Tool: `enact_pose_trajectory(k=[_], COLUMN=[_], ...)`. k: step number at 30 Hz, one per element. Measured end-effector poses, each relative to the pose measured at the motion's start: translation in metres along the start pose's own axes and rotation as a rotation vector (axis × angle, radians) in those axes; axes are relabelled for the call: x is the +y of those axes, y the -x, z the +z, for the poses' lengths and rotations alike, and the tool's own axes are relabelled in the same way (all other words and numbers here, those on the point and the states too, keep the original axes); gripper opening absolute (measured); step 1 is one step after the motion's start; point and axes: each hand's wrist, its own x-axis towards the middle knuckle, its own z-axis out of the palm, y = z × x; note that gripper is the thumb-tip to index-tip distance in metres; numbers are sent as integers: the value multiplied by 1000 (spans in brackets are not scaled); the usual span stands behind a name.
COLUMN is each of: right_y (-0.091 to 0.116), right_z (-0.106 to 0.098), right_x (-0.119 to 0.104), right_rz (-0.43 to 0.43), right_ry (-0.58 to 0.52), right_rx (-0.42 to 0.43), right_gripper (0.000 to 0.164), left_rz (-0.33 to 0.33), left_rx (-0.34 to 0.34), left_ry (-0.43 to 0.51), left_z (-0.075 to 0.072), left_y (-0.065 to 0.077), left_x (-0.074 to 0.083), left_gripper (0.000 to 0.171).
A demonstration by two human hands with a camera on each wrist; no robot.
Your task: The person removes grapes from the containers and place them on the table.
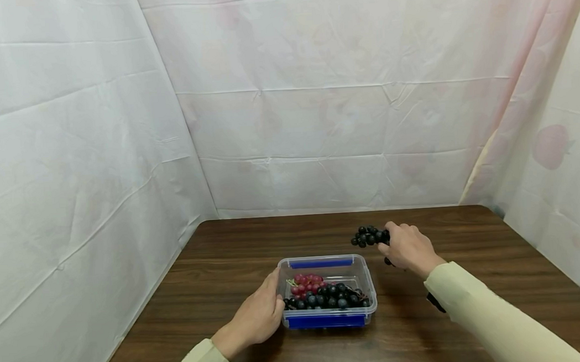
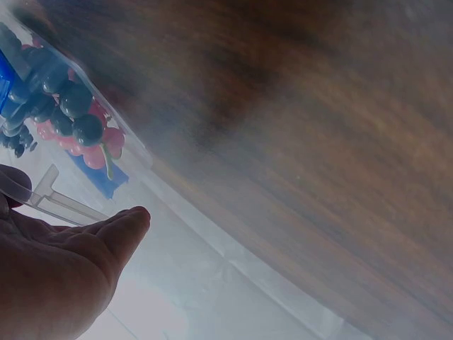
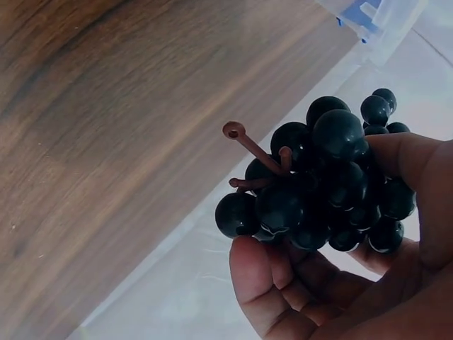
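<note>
A clear plastic container [image 1: 371, 287] with blue clips stands on the table. Inside it lie a bunch of red grapes [image 1: 306, 282] at the left and a bunch of black grapes [image 1: 334, 297] along the near side. My left hand [image 1: 259, 311] rests against the container's left wall, fingers extended along it and thumb near the rim. Up to the right of the container, my right hand [image 1: 410, 247] grips another bunch of black grapes [image 3: 318, 177] between thumb and fingers, over the table. A brown stem [image 3: 251, 150] sticks out of this bunch in the right wrist view.
The dark wooden table [image 1: 234, 245] has white cloth [image 1: 316, 118] hanging behind it and at both sides. The container's raised walls stand between my two hands.
</note>
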Motion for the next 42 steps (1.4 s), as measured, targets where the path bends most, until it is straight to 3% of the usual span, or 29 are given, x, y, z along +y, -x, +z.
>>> enact_pose_trajectory(k=[14,42], right_y=[2,1], right_z=[8,23], right_x=[6,19], right_rz=[22,69], right_ry=[-18,58], right_rx=[-16,-104], right_gripper=[58,61], left_rz=[8,13], left_rx=[22,29], left_ry=[-12,-8], left_z=[0,1], left_y=[0,0], left_x=[1,1], left_gripper=[64,64])
